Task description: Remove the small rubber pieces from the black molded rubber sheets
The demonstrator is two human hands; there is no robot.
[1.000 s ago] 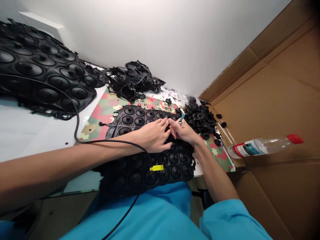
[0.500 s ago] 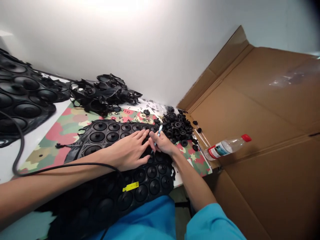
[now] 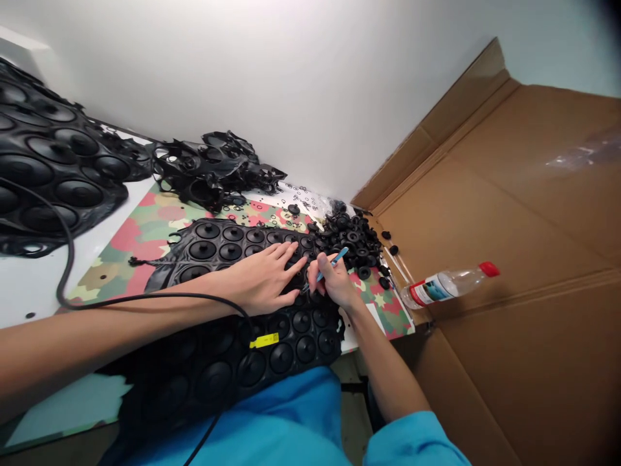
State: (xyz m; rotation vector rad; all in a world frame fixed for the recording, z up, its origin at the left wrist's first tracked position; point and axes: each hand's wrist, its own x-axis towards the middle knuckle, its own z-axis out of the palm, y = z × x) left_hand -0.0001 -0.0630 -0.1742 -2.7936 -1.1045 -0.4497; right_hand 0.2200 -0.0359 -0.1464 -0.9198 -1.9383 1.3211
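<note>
A black rubber sheet [image 3: 281,358] with rows of moulded round discs lies over the table's front edge, partly across my lap. My left hand [image 3: 269,275] rests flat on it, fingers stretched out and thumb toward my right hand. Closed around a slim blue pen-like tool [image 3: 340,255] is my right hand [image 3: 334,281], just right of my left fingertips. The tool is tilted, its lower tip pointing down-left at the sheet; the exact contact is hard to make out. Just beyond my right hand is a heap of loose black rubber discs [image 3: 356,236].
Torn black rubber scraps [image 3: 218,171] lie at the back, and another moulded sheet [image 3: 53,165] at the left. Small rings are scattered on the camouflage-patterned mat [image 3: 121,259]. A black cable [image 3: 145,296] crosses my left forearm. A plastic bottle [image 3: 446,286] and cardboard [image 3: 524,220] stand right.
My right hand has drawn slightly right, away from my left fingers, and the tool leans over more to the right. My left hand stays flat on the sheet. The view has shifted a little.
</note>
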